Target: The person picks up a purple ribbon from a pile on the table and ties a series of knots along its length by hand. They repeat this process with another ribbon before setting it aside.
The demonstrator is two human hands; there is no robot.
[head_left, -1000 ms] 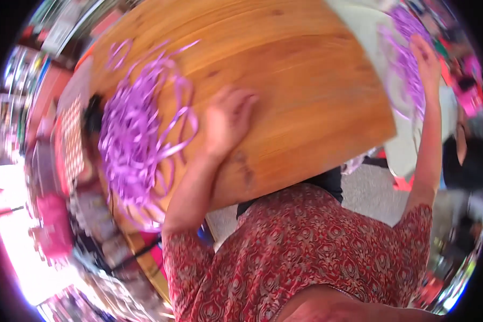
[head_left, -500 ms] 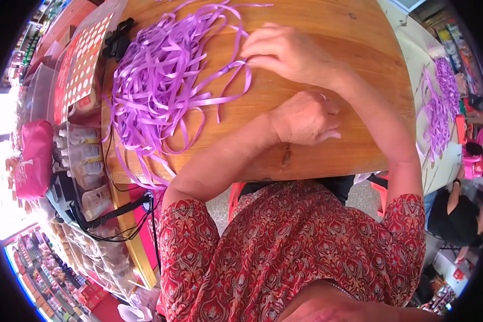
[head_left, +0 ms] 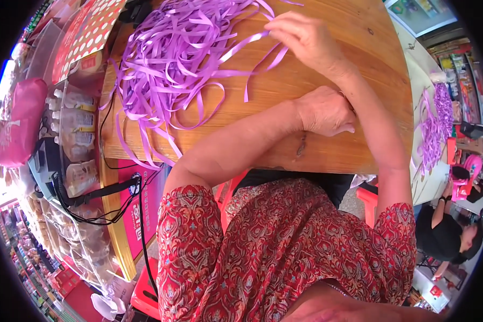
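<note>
The right hand [head_left: 300, 37] reaches across the wooden table [head_left: 354, 145] toward twelve o'clock, its fingers bent and drawn together at the edge of a heap of purple ribbon [head_left: 182, 59]. The fingertips touch the strands at the heap's right side; whether they pinch a single strand I cannot tell. The left hand [head_left: 327, 110] lies on the tabletop nearer the body, at about one o'clock from the chest, curled into a loose fist with the thumb pointing right; it holds nothing that can be seen and lies apart from the ribbon. The right forearm crosses just beside it.

The ribbon heap spreads over the table from about ten to twelve o'clock, with loose loops trailing over the table's near left edge. At nine o'clock, beside the table, small bottles [head_left: 75, 134] sit in a clear case, with black cables [head_left: 96, 190] hanging below. A second bunch of purple ribbon [head_left: 432, 129] lies on a pale table at three o'clock, well apart.
</note>
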